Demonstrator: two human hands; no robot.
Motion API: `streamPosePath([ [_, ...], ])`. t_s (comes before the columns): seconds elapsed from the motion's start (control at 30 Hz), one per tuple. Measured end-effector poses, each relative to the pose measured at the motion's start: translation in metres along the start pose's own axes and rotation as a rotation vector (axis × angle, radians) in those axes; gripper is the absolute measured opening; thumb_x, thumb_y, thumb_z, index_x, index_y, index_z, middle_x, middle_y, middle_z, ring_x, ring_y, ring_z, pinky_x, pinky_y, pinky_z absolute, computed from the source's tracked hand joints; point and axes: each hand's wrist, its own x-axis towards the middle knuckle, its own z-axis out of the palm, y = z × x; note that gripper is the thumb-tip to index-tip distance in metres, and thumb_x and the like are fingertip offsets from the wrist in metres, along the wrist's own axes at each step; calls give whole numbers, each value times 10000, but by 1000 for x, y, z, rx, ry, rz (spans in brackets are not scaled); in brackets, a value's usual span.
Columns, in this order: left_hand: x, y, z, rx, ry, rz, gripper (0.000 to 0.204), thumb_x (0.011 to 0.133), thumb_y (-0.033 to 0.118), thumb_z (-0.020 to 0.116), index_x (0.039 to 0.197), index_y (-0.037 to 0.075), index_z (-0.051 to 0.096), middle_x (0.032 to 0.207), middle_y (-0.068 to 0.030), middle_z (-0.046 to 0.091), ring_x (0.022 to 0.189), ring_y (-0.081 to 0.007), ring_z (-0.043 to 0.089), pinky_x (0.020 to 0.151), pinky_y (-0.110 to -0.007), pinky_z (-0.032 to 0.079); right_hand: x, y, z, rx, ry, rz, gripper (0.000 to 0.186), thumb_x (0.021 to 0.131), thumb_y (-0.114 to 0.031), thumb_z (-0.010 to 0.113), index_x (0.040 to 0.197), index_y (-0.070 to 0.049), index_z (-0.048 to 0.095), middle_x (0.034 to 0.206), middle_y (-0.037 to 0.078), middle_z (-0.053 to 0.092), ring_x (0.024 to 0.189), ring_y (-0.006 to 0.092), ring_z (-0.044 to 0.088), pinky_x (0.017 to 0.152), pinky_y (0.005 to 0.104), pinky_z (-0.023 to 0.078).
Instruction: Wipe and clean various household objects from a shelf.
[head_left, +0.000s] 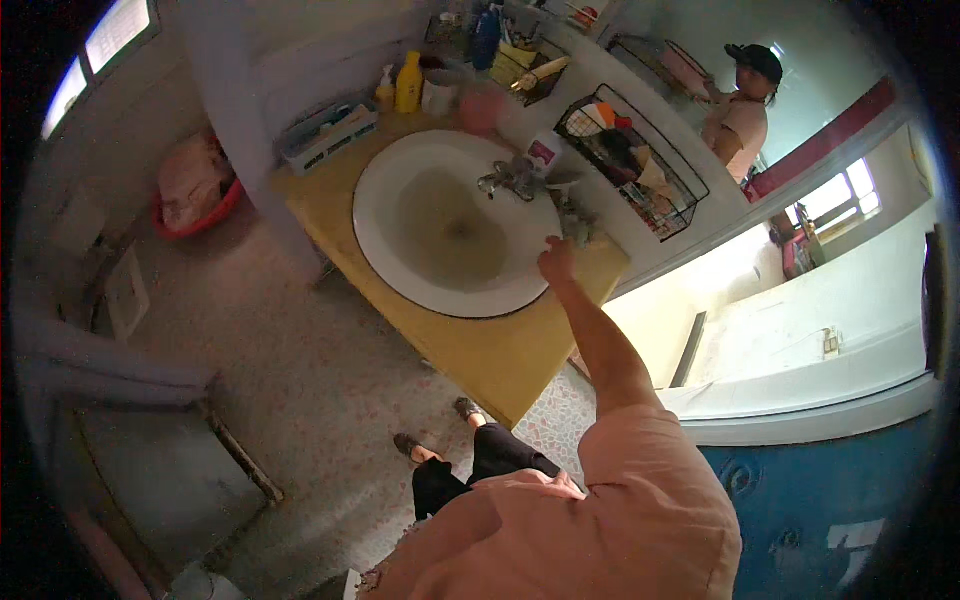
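My right hand reaches to the right rim of a white oval washbasin. Its fingers look curled together, and whatever may be in them is too small to make out. Just beyond the hand, a crumpled greyish thing lies on the yellow countertop. Cloudy brownish water appears to stand in the basin. A chrome faucet rises at its back edge, with a white bottle behind it. My left hand is out of sight.
Along the counter's back stand a blue-grey basket, a yellow bottle and a pump bottle. A black wire rack hangs below the mirror. A red tub sits on the floor, far left.
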Motion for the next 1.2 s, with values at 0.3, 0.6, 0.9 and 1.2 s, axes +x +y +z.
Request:
streamPosePath([
  [0.3,5,12,-17,31,157,-102,432,796,199,537,1190,53,438,1175,-92,486,1086,-213,471,893,-344,393,105,149,1,-487,12,260,442,773,-388,511,1097,-87,526,1043,186,557,906,328,569,744,453,464],
  [0.6,110,59,330,-106,-376,-276,402,819,244,592,1157,66,468,1068,-37,528,921,-165,535,806,-315,420,115,185,9,-500,-38,-130,406,813,-374,489,1077,-68,522,998,138,580,894,257,581,698,378,489],
  [0.9,172,21,420,-505,-525,-645,389,862,268,513,1195,90,418,1160,-72,492,1054,-215,494,861,-443,414,26,63,-67,1802,-195,747,231,765,-160,570,981,-104,508,899,51,562,761,183,578,471,258,466],
  [1.2,170,37,426,232,-1010,-323,397,847,327,513,1176,107,475,1170,-100,497,926,-179,557,697,-324,497,13,-88,18,1931,-232,776,408,796,-221,551,1166,-95,436,1085,72,494,919,224,533,684,374,502],
])
